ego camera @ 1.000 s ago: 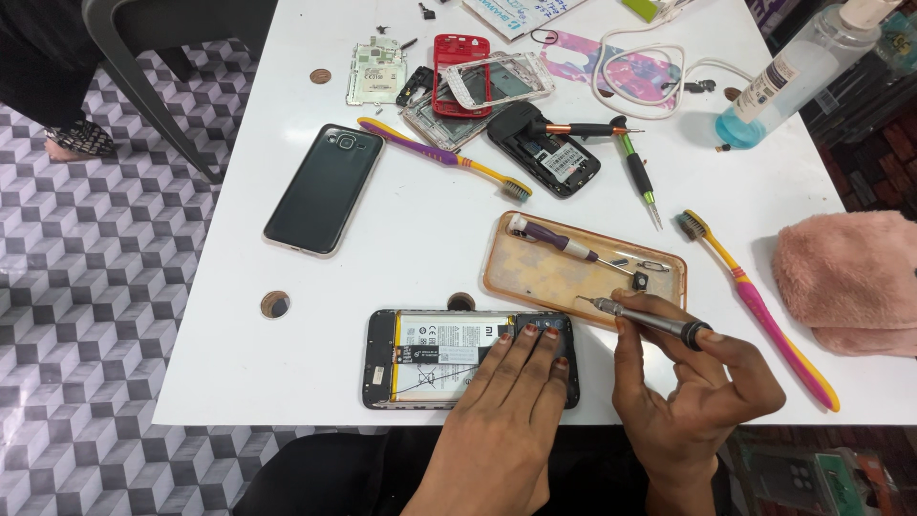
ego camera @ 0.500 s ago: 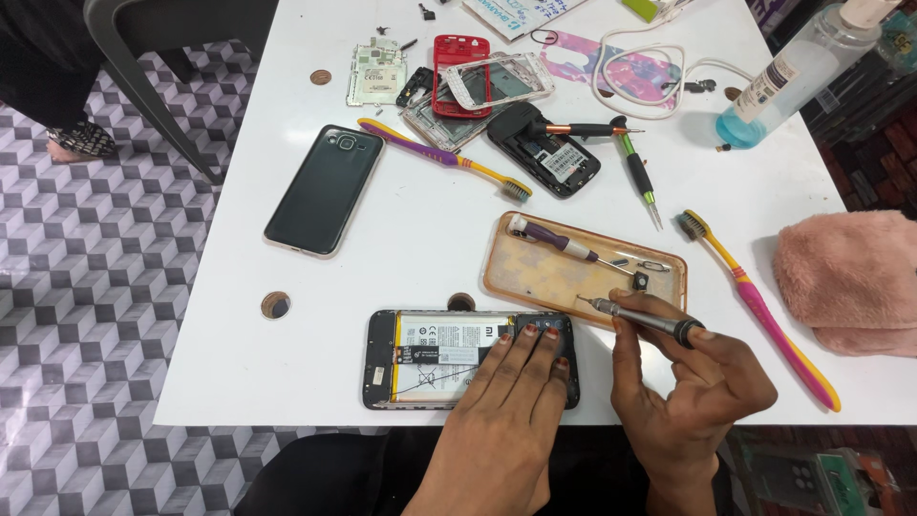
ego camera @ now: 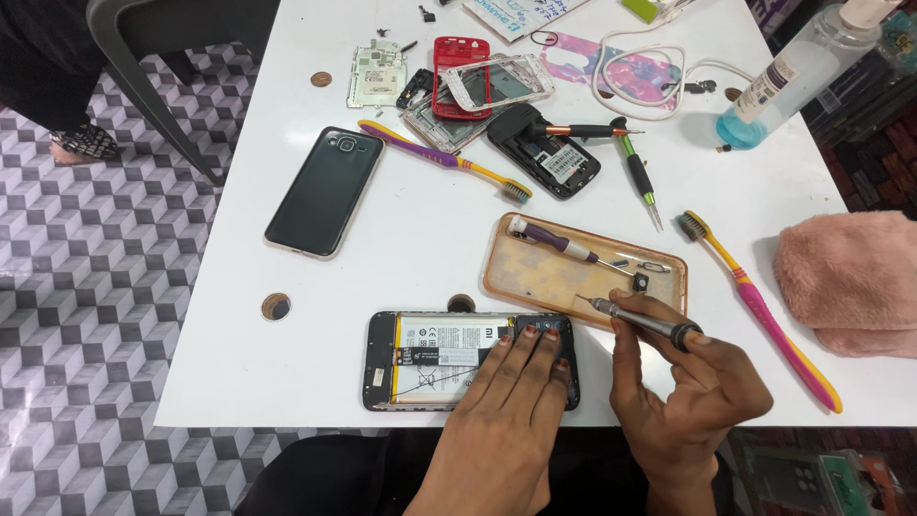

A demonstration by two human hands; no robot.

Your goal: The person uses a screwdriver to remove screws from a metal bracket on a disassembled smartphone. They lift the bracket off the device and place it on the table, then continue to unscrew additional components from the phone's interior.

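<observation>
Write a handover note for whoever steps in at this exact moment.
Left hand: fingers flat on the opened phone, pinning it at the table edge.
Right hand: holds a screwdriver, tip over the clear case beside the phone.
Case holds a second screwdriver and small parts.
Done: phone's back is off, battery exposed.
Left: board end of the phone, under the left fingers, not yet taken apart.

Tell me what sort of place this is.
Likely a phone repair bench: an opened phone under the left hand, a screwdriver in the right hand, loose phone parts on the white table.
</observation>
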